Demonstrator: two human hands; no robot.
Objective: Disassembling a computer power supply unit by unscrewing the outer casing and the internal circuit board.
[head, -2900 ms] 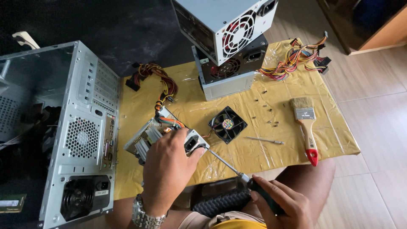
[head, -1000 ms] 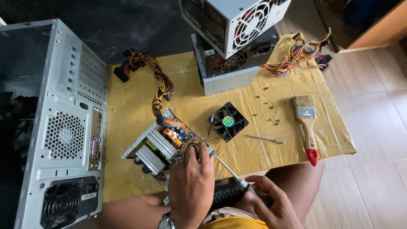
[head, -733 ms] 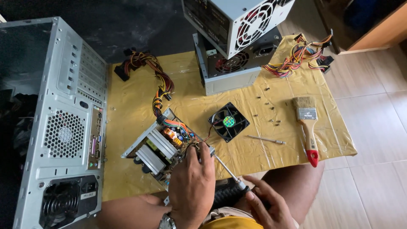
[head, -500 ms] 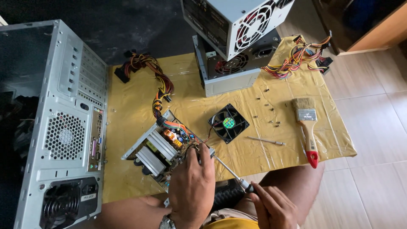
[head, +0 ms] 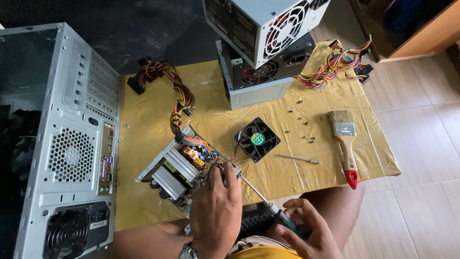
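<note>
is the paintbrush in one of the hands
No, the paintbrush lies alone on the yellow sheet, away from both hands.

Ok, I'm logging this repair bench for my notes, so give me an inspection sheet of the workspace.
Surface: yellow sheet spread over a tiled floor.
Job's things: opened power supply with its board exposed; screwdriver tip at its corner.
Clutter: loose fan, paintbrush, thin metal rod, scattered screws.
Grippers: left hand steadies the supply; right hand grips the screwdriver handle.
Cables: coloured wire bundle from the supply; second bundle far right.
Surroundings: computer case at left; two stacked power supplies at the far edge.
</note>
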